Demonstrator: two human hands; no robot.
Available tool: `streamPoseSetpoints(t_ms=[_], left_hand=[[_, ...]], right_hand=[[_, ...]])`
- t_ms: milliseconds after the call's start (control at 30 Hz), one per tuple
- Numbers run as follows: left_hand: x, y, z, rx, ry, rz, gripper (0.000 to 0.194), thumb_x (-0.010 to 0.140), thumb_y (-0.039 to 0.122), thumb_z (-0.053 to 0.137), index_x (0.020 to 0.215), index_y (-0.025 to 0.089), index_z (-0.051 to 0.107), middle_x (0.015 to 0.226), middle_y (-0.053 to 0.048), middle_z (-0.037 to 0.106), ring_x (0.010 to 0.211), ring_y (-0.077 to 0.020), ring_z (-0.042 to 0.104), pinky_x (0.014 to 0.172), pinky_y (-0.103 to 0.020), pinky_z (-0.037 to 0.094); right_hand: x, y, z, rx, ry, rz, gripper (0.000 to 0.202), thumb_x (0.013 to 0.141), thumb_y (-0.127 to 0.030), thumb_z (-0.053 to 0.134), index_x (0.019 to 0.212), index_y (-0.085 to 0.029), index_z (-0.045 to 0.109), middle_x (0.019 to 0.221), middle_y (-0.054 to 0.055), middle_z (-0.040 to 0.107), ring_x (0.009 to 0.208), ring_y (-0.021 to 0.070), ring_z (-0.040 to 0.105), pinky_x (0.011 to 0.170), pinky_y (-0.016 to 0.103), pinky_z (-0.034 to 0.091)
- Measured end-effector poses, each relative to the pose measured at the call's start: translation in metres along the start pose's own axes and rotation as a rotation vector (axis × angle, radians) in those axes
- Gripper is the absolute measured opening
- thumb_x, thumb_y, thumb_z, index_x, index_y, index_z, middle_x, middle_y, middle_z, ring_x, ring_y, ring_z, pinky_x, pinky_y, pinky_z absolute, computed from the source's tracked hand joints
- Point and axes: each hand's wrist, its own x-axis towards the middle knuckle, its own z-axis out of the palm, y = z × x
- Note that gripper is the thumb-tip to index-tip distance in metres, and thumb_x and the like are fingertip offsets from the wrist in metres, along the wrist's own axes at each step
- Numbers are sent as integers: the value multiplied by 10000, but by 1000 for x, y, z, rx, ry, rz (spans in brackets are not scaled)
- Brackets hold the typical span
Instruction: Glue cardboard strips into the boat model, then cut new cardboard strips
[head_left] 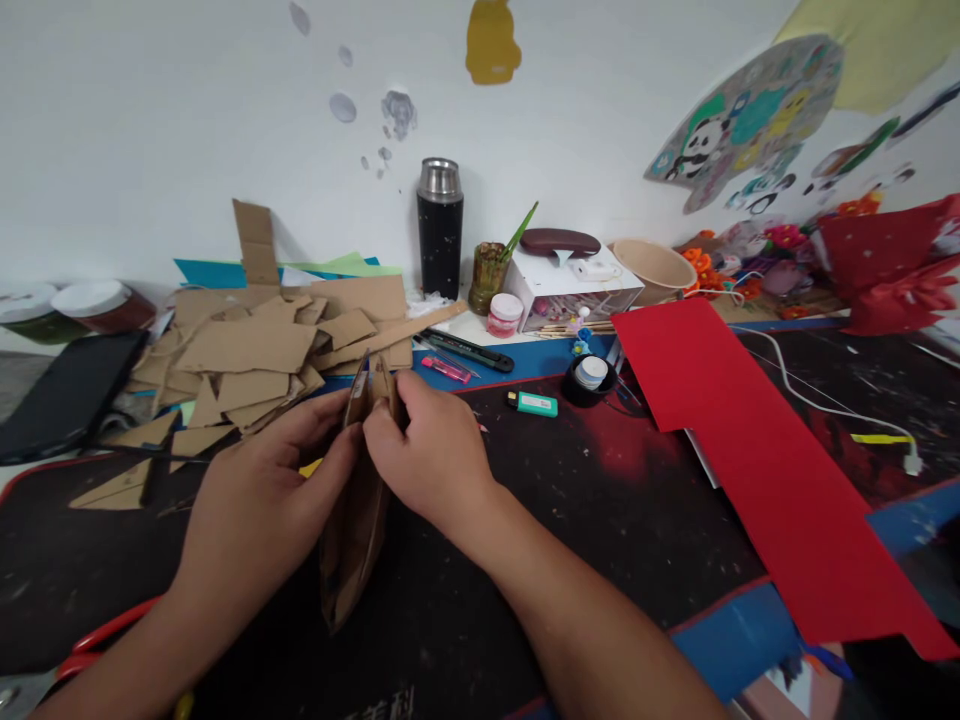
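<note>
A folded brown cardboard piece, narrow and pointed at its lower end, stands on edge above the dark mat. My left hand grips its left wall between thumb and fingers. On the other side my right hand pinches the right wall near the top, its thumb pressed inside the gap. The two walls stand slightly apart, with a hollow between them. Part of the piece's upper end is hidden behind my fingers. Just beyond my left hand lies a pile of cardboard scraps.
Red-handled scissors lie at lower left, by my left forearm. A phone sits farther left. Behind are a black flask, a utility knife and a green lighter. Red card covers the right side.
</note>
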Motion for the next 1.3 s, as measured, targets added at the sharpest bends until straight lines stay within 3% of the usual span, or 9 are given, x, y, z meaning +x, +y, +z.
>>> streamPoseSetpoints(t_ms=[467, 767, 1300], left_hand=[[1, 5, -8, 57, -30, 48, 445, 946, 452, 571, 1292, 299, 804, 1187, -7, 867, 1007, -309, 853, 843, -395, 686], [3, 6, -10, 67, -61, 33, 417, 924, 444, 538, 1180, 269, 818, 1119, -50, 880, 997, -317, 853, 827, -387, 676], [3, 3, -10, 105, -102, 54, 348, 949, 411, 492, 1157, 278, 737, 1003, -72, 875, 928, -317, 849, 750, -377, 642]], right_hand=[[0, -1, -1, 20, -20, -32, 97, 1011, -263, 573, 924, -231, 602, 878, 22, 745, 784, 206, 648, 675, 327, 311], [-2, -1, 3, 45, -40, -44, 85, 1005, -265, 566, 943, -228, 611, 881, 27, 751, 786, 214, 649, 671, 329, 305], [-2, -2, 3, -21, -46, -67, 80, 1004, -261, 551, 976, -222, 615, 920, 49, 781, 793, 227, 681, 660, 345, 313]])
